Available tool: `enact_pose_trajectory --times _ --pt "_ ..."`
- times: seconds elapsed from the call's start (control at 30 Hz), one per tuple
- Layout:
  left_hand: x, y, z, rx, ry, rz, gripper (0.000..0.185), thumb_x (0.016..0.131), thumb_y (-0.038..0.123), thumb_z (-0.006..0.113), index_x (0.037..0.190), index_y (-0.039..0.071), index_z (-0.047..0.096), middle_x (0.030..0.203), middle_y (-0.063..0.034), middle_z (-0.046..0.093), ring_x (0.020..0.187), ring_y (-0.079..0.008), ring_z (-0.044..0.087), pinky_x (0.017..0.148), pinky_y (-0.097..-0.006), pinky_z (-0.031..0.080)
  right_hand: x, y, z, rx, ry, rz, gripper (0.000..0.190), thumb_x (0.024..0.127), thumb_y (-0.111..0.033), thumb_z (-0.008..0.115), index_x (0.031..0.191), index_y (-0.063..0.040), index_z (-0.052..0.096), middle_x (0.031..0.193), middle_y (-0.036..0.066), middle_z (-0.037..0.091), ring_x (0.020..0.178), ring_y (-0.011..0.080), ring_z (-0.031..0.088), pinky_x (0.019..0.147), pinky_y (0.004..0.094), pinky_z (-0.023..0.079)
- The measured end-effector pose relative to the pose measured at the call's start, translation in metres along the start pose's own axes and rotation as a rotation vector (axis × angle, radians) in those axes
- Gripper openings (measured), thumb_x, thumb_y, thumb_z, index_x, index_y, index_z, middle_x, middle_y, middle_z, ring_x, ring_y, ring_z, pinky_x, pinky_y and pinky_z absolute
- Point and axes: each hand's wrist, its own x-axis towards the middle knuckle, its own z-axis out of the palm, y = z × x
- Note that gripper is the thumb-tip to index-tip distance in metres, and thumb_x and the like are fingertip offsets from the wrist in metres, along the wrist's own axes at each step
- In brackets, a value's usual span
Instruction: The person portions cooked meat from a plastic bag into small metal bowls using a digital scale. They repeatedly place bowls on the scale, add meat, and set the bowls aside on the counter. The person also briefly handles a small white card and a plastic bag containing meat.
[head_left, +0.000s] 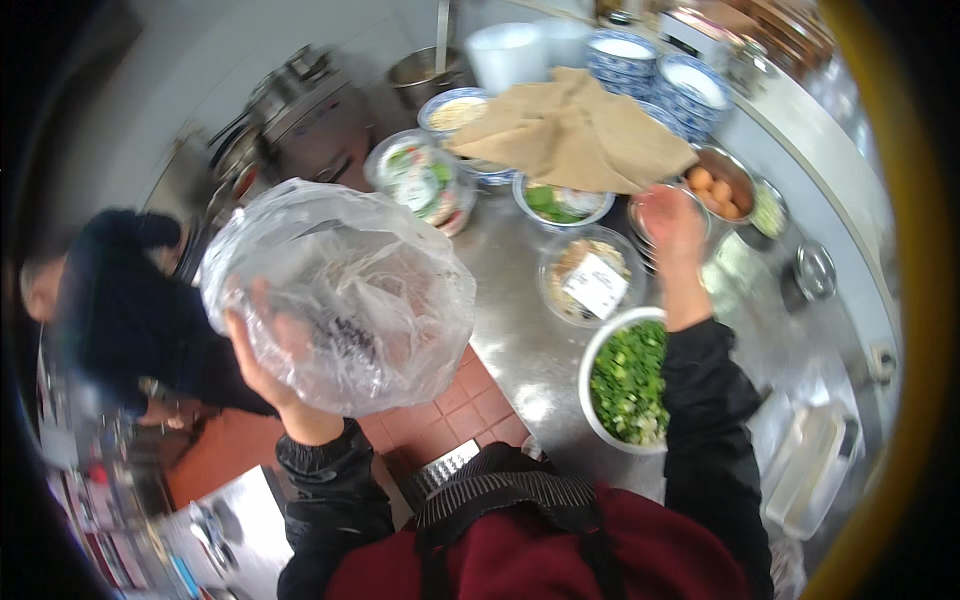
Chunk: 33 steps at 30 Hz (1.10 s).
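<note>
My left hand supports a clear plastic bag from its left side. The bag is spread wide above the floor, and a dark patch shows through it. Over the counter, my blurred right hand is at a round container, beside the corner of a brown sheet. Whether it grips anything is not clear. Just left of that hand stands a clear plastic bowl of food with a white label. A white bowl of chopped green onions is partly hidden by my right sleeve.
The steel counter also bears lidded takeaway bowls, stacked blue-and-white bowls, a metal bowl of eggs and a clear rectangular tub. At left, a person in dark clothes bends near a pot.
</note>
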Motion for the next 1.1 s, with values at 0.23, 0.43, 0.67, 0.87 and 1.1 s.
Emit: enact_pose_trajectory --times 0.23,0.43,0.67,0.87,1.1 --pt "0.067 -0.002 -0.115 0.158 0.222 0.012 0.038 0.096 0.035 0.045 0.123 0.01 0.051 0.109 -0.0085 0.063 0.053 -0.0084 0.048 0.044 -0.0218 0.038 -0.002 -0.047 0.016 -1.508 -0.067 -0.543 0.043 0.084 -0.025 0.064 0.117 0.0 0.055 0.127 0.022 0.049 0.119 0.0355 0.045 0.098 0.0402 0.036" --pt "0.186 -0.053 -0.204 0.192 0.467 -0.143 0.04 0.096 0.035 0.041 0.123 0.008 0.052 0.108 -0.0065 0.064 0.058 -0.0092 0.048 0.049 -0.0213 0.04 -0.087 -0.028 0.127 -1.272 -0.473 -0.243 0.027 0.081 -0.009 0.061 0.105 0.002 0.057 0.1 0.015 0.061 0.096 0.0243 0.058 0.086 0.0333 0.043" --pt "0.289 -0.083 -0.295 -0.505 0.219 -0.469 0.03 0.094 0.028 0.045 0.114 0.008 0.057 0.104 -0.0112 0.065 0.047 -0.0139 0.045 0.038 -0.0259 0.034 -0.111 0.106 0.236 -0.992 -0.707 0.407 0.007 0.08 0.0 0.06 0.086 0.003 0.064 0.093 0.013 0.066 0.086 0.0231 0.064 0.077 0.0307 0.048" --pt "0.316 -0.075 -0.305 -0.609 0.162 -0.47 0.035 0.095 0.027 0.043 0.12 0.005 0.055 0.098 -0.0147 0.066 0.054 -0.0157 0.055 0.041 -0.0258 0.04 -0.093 0.224 0.277 -0.891 -0.891 0.388 0.03 0.082 -0.014 0.066 0.106 0.001 0.058 0.123 0.016 0.053 0.094 0.0237 0.061 0.079 0.0312 0.05" --pt "0.287 -0.045 -0.299 -0.704 -0.15 -0.471 0.039 0.097 0.026 0.04 0.122 -0.001 0.052 0.102 -0.0146 0.064 0.069 -0.0178 0.061 0.052 -0.0259 0.05 -0.087 0.372 0.312 -0.488 -0.474 1.036 0.097 0.081 -0.03 0.071 0.145 -0.004 0.004 0.14 0.023 0.035 0.109 0.0228 0.054 0.091 0.0334 0.042"
